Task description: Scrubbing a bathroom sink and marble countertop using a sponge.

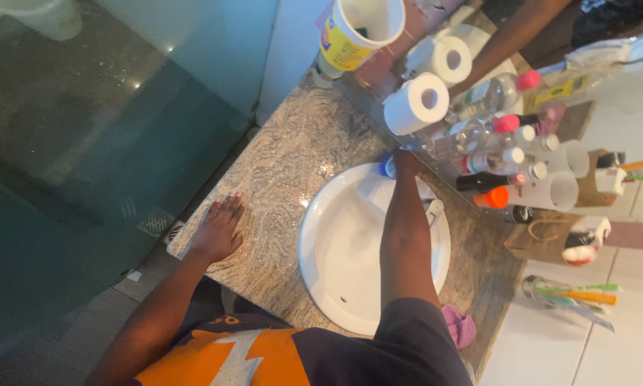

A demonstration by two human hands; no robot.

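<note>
Soft, dim indoor light; small glare spots on the glass panel (121,107) left of the sink (336,243); slightly blurred throughout.

Speckled granite counter (293,157) with white round basin (336,243), wall mirror (622,93), glass shower screen (107,129), tiled floor (35,343).

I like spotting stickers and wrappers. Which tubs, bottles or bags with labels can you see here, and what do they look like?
Tub: top of the counter, round, white with a yellow label.
Clear bottle: by the mirror, pink cap.
Dark bottle: lying beside the sink, red-and-white cap.
Paper bag: right of the sink, brown.
</note>
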